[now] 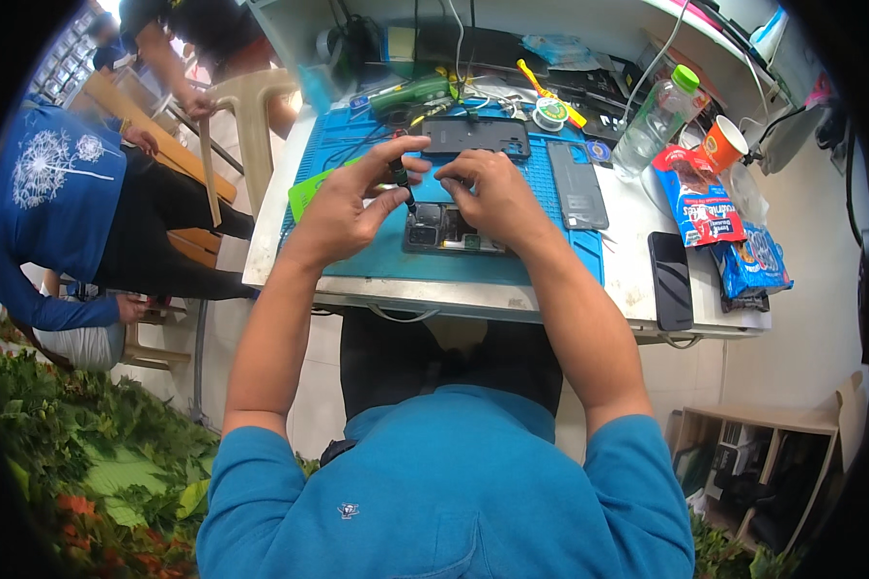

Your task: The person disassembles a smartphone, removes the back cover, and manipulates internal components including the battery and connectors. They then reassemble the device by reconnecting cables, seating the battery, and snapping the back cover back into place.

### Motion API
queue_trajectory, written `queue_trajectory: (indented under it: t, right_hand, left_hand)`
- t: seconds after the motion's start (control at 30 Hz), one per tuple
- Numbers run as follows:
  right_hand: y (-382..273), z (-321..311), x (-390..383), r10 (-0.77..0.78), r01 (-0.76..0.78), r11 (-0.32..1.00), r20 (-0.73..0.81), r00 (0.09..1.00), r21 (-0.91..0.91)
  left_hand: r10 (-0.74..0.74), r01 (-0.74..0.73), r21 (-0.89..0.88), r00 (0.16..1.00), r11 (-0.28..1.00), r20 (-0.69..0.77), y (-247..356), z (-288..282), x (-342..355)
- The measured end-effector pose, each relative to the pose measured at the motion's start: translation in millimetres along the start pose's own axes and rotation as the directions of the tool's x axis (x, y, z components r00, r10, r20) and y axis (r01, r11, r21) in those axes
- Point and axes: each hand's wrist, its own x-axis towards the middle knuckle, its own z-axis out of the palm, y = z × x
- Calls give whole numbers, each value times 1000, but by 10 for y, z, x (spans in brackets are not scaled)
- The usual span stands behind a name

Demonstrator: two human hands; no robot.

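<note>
My left hand (350, 214) holds a slim dark screwdriver (400, 175) between thumb and fingers. The tool's tip points down at the upper left corner of an opened smartphone (438, 232), beside its camera block. The phone lies sideways on a blue work mat (357, 267), its inner parts bare. Over the phone's right half is my right hand (497, 201), fingers curled in and thumb close to the index finger; anything pinched there is too small to make out. Beyond my hands lies a black phone housing (475, 137). A grey flat phone panel (578, 185) lies to the right.
A solder spool (550, 114), a green tool (407, 94) and cables crowd the back. On the right stand a clear bottle (654, 125), a paper cup (722, 145), snack packets (697, 198) and a black phone (671, 280). People and a plastic chair (253, 116) are at the left.
</note>
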Motion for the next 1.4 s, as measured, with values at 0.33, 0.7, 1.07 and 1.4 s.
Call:
queue_trajectory:
  t: [0.33, 0.7, 1.07, 1.4]
  right_hand:
    - [-41, -10, 13, 41, -41, 999, -1, 999, -23]
    - [-50, 17, -20, -75, 79, 997, 137, 988, -23]
    - [-38, 27, -17, -48, 50, 999, 125, 991, -11]
    - [-8, 43, -18, -65, 67, 998, 121, 991, -16]
  left_hand:
    - [-46, 43, 231, 999, 972, 6, 57, -96, 27]
    - [25, -26, 136, 1000, 990, 9, 75, -38, 7]
    - [69, -67, 96, 997, 993, -24, 54, -9, -4]
    - [67, -64, 133, 998, 989, -17, 30, -18, -21]
